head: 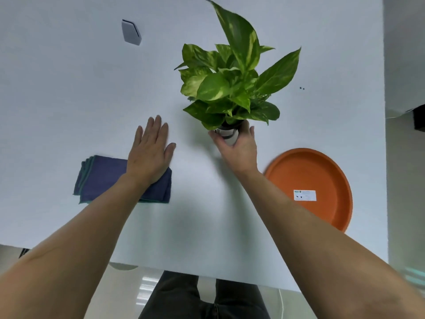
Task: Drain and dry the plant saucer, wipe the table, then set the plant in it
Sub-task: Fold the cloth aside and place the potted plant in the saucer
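Person stands at the white table (69,88), both bare arms out over it.

Key relation: orange saucer (317,180) lies on the table to the right of the plant (232,84), nearer the table's front edge and close to its right edge. It sits just beside the right forearm, well apart from the pot. Round, so no long axis to line up. Paper label showing on it. Whether it is wet or dry, cannot tell.

Right hand (239,146): wrapped around the small white pot (228,134) from the near side, fingers curled on its wall, closed on it. Pot reads as upright; foliage leans away from the person. This hand is the nearer one to the saucer.

Left hand (149,148): flat, fingers spread and extended, holding nothing. Heel of the palm lies over a corner of the folded blue cloth (103,178); fingers reach past it over bare table.

Judgement: plant goes right and toward the person to land in the saucer.
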